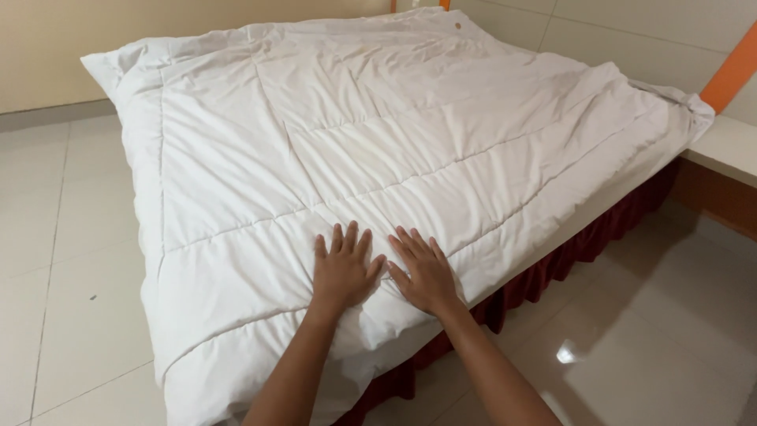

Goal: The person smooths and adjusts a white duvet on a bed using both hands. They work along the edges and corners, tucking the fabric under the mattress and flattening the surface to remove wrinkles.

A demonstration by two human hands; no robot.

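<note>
**White quilt under 2 flat palms**

White quilted fabric covers the whole bed: a puffy duvet (378,150) stitched into broad panels, spread over the mattress and hanging past its near corner toward the floor. All else sits relative to this duvet. On its near edge, the left hand (342,272) and the right hand (426,272) lie side by side, palms down, fingers spread wide and pressed flat on the cloth; neither hand grasps or pinches anything, and their thumbs are almost touching. Both forearms reach in from below the duvet's near corner. Beneath the duvet's right edge a dark red bed skirt (552,272) shows in pleats. Pale glossy floor tiles (71,237) surround the duvet on the left and near sides. Beyond its far right corner stands an orange post (732,75), with a white ledge (729,146) just beside that corner.
</note>
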